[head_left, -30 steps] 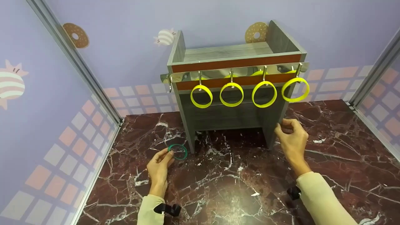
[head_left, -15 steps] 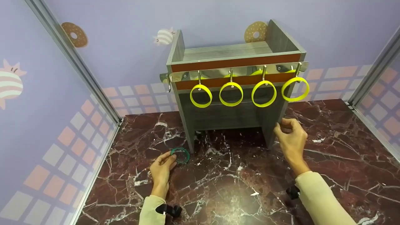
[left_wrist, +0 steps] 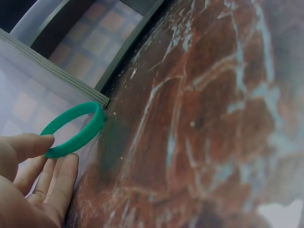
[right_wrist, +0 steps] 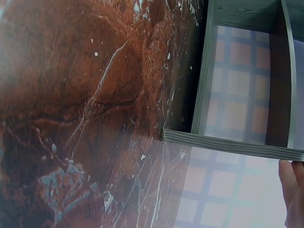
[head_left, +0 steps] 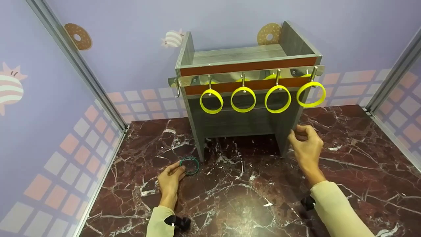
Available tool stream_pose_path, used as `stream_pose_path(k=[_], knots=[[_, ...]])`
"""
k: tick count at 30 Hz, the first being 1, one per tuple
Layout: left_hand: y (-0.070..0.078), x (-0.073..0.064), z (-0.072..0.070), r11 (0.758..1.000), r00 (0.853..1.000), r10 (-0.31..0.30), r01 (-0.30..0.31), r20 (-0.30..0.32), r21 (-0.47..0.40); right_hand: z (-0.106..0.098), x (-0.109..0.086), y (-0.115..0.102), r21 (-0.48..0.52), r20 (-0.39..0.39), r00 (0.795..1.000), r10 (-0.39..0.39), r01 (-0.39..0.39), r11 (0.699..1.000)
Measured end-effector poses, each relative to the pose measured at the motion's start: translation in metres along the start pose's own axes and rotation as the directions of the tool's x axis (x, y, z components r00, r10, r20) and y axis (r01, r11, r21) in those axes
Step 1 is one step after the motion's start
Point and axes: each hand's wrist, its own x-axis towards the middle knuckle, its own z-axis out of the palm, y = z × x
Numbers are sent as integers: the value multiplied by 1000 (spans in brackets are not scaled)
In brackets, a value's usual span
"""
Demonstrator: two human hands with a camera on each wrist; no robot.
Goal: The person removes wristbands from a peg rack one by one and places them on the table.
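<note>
In the left wrist view a green silicone wristband [left_wrist: 78, 137] sits pinched between the thumb and fingers of my left hand [head_left: 170, 180]. That hand is low over the table, left of the foot of a grey wooden shelf [head_left: 236, 123]. My right hand [head_left: 307, 144] has its thumb and fingers bent at the front edge of the shelf's right side panel, fingertips against it in the right wrist view. Yellow wristbands [head_left: 278, 111] hang from several hooks on a metal rail [head_left: 227, 77] across the shelf's front. The leftmost hook [head_left: 178, 89] carries none.
The shelf stands on a dark red marbled table [head_left: 230, 204] near the back wall [head_left: 227, 19]. A metal-framed side wall [head_left: 33, 115] closes off the left, and another [head_left: 401, 95] the right. Small white flecks lie scattered on the tabletop.
My left hand has moved slightly right and down with the green wristband, then stayed almost still. The right hand keeps its place at the shelf's side panel.
</note>
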Motion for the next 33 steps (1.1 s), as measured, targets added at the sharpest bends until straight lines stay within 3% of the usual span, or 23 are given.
stream_pose_path(k=[4,9,15,19,23,33], knots=[[0,1,0,998,1000,21,-21,-6,56,0,0,-8,-6,-8,1000,10,-10,1000],[-1,3,0,982,997,67,-60,-30,178,0,1,4,0,-3,1000,3,-3,1000],[1,3,-1,926,987,154,-130,-39,355,-1,2,8,-12,3,1000,18,-18,1000],[1,3,-1,887,977,211,-173,-43,427,-1,2,11,-22,9,1000,22,-22,1000],[3,2,0,867,971,233,-186,-46,463,0,2,12,-23,15,1000,4,-3,1000],[25,-5,13,911,977,214,-208,21,358,-1,0,10,-26,17,999,31,-30,999]])
